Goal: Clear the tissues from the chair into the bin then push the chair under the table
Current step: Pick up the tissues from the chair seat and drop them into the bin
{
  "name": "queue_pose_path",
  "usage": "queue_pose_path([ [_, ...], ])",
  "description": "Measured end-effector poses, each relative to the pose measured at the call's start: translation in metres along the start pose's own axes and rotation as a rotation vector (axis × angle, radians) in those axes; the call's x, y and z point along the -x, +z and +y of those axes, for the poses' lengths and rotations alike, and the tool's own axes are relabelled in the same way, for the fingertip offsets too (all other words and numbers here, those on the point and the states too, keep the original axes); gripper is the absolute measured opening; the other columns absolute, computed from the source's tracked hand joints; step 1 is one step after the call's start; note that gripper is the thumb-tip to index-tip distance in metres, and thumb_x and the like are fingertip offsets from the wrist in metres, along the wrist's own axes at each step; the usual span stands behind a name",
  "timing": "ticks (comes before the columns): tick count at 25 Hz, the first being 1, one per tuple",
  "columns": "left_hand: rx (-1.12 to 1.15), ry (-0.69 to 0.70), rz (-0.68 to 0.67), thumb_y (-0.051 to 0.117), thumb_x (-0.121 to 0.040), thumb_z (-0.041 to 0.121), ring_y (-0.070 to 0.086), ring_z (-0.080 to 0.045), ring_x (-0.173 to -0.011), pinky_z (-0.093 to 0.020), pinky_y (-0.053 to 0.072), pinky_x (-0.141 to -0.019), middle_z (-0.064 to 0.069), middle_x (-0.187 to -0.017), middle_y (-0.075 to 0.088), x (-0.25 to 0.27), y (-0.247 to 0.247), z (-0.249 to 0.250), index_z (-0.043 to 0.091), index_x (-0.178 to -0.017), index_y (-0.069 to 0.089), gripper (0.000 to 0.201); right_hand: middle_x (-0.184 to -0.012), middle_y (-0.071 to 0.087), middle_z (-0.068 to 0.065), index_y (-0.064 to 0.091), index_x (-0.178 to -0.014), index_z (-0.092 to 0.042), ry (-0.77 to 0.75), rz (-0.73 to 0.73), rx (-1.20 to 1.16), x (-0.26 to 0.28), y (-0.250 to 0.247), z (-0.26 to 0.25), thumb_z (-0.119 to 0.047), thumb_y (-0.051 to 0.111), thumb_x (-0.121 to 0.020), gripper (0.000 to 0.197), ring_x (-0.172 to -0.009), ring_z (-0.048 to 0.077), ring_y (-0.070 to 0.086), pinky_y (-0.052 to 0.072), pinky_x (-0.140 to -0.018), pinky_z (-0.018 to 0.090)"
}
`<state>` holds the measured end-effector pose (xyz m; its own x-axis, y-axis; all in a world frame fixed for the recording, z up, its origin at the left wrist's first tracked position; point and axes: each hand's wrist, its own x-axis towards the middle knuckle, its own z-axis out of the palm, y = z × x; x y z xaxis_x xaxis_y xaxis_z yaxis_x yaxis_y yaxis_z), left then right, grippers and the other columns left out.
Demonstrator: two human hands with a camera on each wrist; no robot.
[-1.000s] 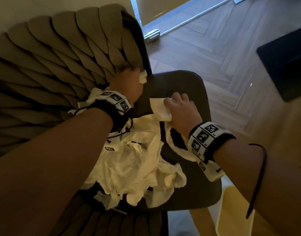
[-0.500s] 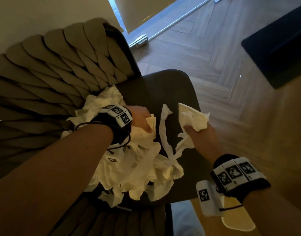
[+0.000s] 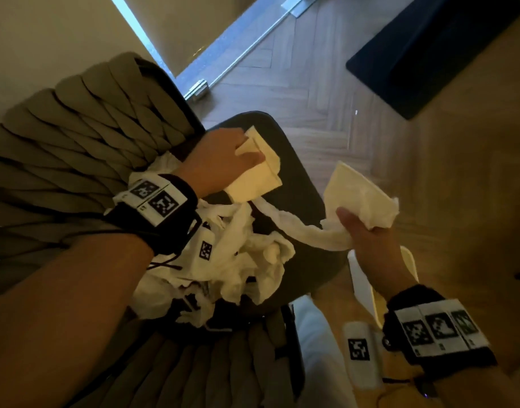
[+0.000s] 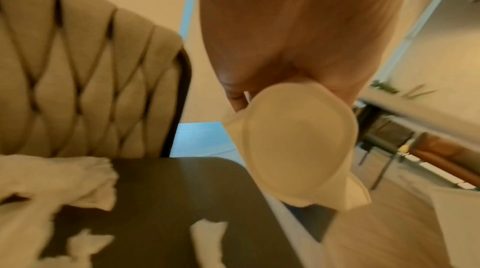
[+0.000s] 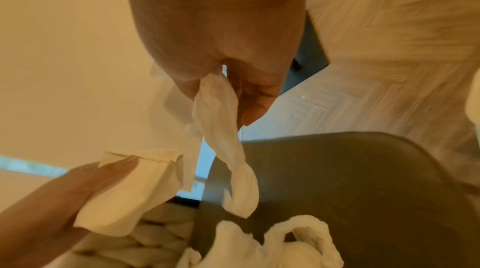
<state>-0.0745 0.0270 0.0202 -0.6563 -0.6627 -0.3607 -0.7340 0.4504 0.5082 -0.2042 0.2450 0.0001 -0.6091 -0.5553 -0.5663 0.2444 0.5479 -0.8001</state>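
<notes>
A loose pile of white tissues [image 3: 241, 260] lies on the dark chair seat [image 3: 297, 160], close to the woven beige backrest [image 3: 76, 148]. My left hand [image 3: 247, 154] hovers over the far part of the seat and pinches a folded tissue [image 3: 253, 178], also visible as folded tissue [image 4: 298, 149]. My right hand [image 3: 367, 231] is past the seat's right edge and grips a crumpled tissue [image 3: 359, 189]. A twisted strand [image 3: 297, 228] trails from it back to the pile. Below that hand a pale bin rim [image 3: 362, 281] shows, mostly hidden by my wrist.
Herringbone wood floor [image 3: 297, 83] lies beyond the chair, with a dark mat [image 3: 429, 54] at the top right. A tan wooden surface [image 3: 474, 201] fills the right side. A glass door track [image 3: 238, 48] runs behind the chair.
My right hand has moved right, off the seat, lifting its tissue and pulling a strand from the pile. My left hand has raised a folded tissue from the pile toward the seat's far end.
</notes>
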Motion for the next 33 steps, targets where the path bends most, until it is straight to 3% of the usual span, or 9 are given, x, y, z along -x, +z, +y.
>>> queue_pose_path([
  [5,0.207,0.202,-0.193,0.051,-0.094,0.037,0.057,-0.01,-0.074,-0.025,0.048,-0.07,0.003,-0.08,0.059,0.036,0.078,0.119,0.012,-0.086,0.058,0.027,-0.11,0.057,-0.009,0.037,-0.137,-0.024,0.008,0.321,-0.137,0.079,-0.1,0.021,-0.025,0.063,-0.086,0.058,-0.093,0.0,0.056,0.043,-0.081,0.018],
  [8,0.342,0.121,-0.418,0.05,-0.095,0.036,0.063,-0.018,-0.084,-0.031,0.055,-0.074,-0.008,-0.095,0.065,0.049,0.169,0.171,0.01,-0.099,0.062,0.03,-0.123,0.053,0.002,0.034,-0.14,-0.027,0.112,0.527,-0.096,0.095,-0.153,0.051,-0.031,0.061,-0.086,0.06,-0.109,0.018,0.053,0.046,-0.089,0.035],
  [11,0.307,0.117,-0.511,0.047,-0.097,0.035,0.062,-0.018,-0.082,-0.034,0.052,-0.072,-0.005,-0.093,0.065,0.053,0.266,0.211,0.012,-0.099,0.065,0.029,-0.137,0.049,0.011,0.032,-0.14,-0.029,0.261,0.718,-0.024,0.091,-0.202,0.096,-0.042,0.062,-0.082,0.067,-0.124,0.034,0.048,0.043,-0.101,0.056],
  [14,0.289,0.029,-0.508,0.048,-0.096,0.035,0.057,-0.016,-0.077,-0.029,0.042,-0.067,-0.004,-0.089,0.061,0.04,0.331,0.23,0.007,-0.097,0.061,0.031,-0.137,0.049,0.01,0.033,-0.141,-0.021,0.242,0.771,0.036,0.071,-0.245,0.133,-0.036,0.063,-0.084,0.067,-0.123,0.03,0.049,0.044,-0.1,0.049],
  [18,0.213,-0.024,-0.429,0.046,-0.097,0.033,0.061,-0.024,-0.089,-0.034,0.046,-0.076,-0.01,-0.099,0.064,0.009,0.376,0.222,0.005,-0.103,0.063,0.033,-0.114,0.055,0.001,0.048,-0.114,-0.033,0.084,0.711,-0.023,0.032,-0.262,0.164,-0.032,0.061,-0.083,0.034,-0.104,0.01,0.049,0.044,-0.09,0.029],
  [20,0.192,-0.086,-0.419,0.044,-0.097,0.033,0.062,-0.027,-0.094,-0.037,0.048,-0.081,-0.013,-0.102,0.065,-0.006,0.4,0.209,0.003,-0.103,0.063,0.036,-0.101,0.061,0.0,0.056,-0.1,-0.025,0.124,0.628,0.015,0.001,-0.255,0.199,-0.026,0.064,-0.085,0.017,-0.095,0.005,0.052,0.043,-0.084,0.017],
  [24,0.116,-0.212,-0.506,0.042,-0.098,0.035,0.062,-0.029,-0.095,-0.035,0.047,-0.08,-0.014,-0.103,0.065,-0.02,0.458,0.18,0.002,-0.1,0.063,0.04,-0.104,0.062,0.013,0.054,-0.119,0.001,0.459,0.282,0.099,-0.062,-0.229,0.293,-0.023,0.061,-0.088,0.04,-0.105,0.031,0.061,0.042,-0.079,0.029],
  [29,0.005,-0.319,-0.737,0.048,-0.094,0.042,0.057,-0.031,-0.113,-0.037,0.047,-0.091,-0.013,-0.131,0.055,-0.031,0.518,0.159,0.011,-0.135,0.046,0.052,-0.119,0.064,0.017,0.053,-0.125,-0.008,0.628,-0.102,0.268,-0.107,-0.21,0.382,-0.024,0.065,-0.083,0.046,-0.105,0.037,0.062,0.052,-0.089,0.048],
  [33,0.088,-0.362,-0.837,0.05,-0.093,0.039,0.049,-0.029,-0.128,-0.035,0.042,-0.102,-0.011,-0.148,0.039,-0.021,0.513,0.159,0.025,-0.149,0.026,0.063,-0.134,0.053,0.012,0.034,-0.143,-0.014,0.629,-0.088,0.292,-0.1,-0.223,0.389,-0.022,0.065,-0.082,0.069,-0.119,0.035,0.053,0.047,-0.089,0.04],
])
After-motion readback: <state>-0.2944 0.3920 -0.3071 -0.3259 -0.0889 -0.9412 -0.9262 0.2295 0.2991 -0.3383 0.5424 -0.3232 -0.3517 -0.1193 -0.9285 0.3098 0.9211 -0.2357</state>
